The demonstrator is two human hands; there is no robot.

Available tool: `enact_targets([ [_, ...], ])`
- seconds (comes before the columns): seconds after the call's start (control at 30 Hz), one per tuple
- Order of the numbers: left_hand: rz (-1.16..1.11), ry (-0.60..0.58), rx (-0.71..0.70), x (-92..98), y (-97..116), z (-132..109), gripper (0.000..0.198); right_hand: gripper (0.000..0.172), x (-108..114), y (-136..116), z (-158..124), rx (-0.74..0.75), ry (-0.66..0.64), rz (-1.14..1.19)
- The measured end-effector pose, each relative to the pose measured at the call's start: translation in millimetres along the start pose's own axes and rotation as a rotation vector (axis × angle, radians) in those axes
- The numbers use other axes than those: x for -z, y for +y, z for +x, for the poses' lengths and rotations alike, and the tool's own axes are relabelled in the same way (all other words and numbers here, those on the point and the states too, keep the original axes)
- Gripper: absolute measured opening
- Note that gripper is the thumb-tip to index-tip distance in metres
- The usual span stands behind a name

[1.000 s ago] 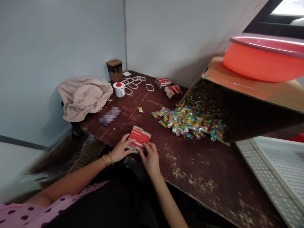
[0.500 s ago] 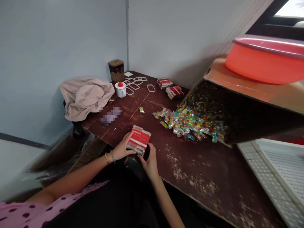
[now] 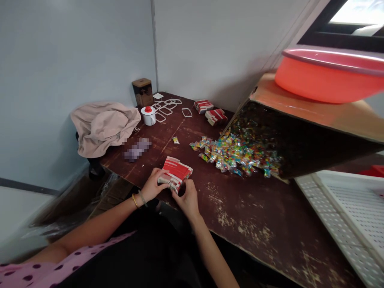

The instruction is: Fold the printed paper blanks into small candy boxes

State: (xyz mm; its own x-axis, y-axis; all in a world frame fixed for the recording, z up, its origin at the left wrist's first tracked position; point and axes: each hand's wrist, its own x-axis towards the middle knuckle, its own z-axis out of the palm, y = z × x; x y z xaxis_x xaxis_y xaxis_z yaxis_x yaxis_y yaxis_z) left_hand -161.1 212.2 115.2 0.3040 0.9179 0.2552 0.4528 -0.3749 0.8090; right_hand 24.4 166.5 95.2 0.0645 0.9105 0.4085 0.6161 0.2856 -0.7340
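A stack of red and white packets (image 3: 177,170) is held at the near edge of the brown table (image 3: 240,212). My left hand (image 3: 151,186) grips its left side, thumb at the near side. Against the right near corner, my right hand (image 3: 187,199) pinches the stack between thumb and fingers. Beyond it lies one small wrapped candy (image 3: 175,140). Many more colourful wrapped candies (image 3: 234,154) spill from a tipped cardboard box (image 3: 324,116). Two more red and white stacks (image 3: 203,106) rest near the wall.
White loops (image 3: 168,106) lie by a lidded white mug (image 3: 149,116) and a brown tin (image 3: 142,92). Beige cloth (image 3: 105,126) covers the left corner. A red basin (image 3: 330,78) tops the box; a white tray (image 3: 354,204) is at right.
The stack has turned slightly in my hands, and its packets look less evenly aligned. Both hands have shifted a little around it. The whole view has moved slightly to the right.
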Motion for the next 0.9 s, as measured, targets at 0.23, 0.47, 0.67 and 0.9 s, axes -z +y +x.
enact_targets([
  [0.23,0.099,-0.047,-0.010,-2.8,-16,-12,0.064,0.054,-13,11,-21,0.064,0.036,0.022],
  [0.47,0.111,-0.020,-0.029,-4.4,-15,-7,0.061,0.028,-4,10,-7,0.056,-0.027,0.048],
  [0.67,0.056,0.011,-0.018,-17.6,2,-7,0.033,0.010,-13,14,1,0.038,-0.038,0.017],
  [0.9,0.060,-0.019,-0.003,-8.0,-6,-7,0.066,0.028,-2,0,-19,0.056,-0.095,0.072],
])
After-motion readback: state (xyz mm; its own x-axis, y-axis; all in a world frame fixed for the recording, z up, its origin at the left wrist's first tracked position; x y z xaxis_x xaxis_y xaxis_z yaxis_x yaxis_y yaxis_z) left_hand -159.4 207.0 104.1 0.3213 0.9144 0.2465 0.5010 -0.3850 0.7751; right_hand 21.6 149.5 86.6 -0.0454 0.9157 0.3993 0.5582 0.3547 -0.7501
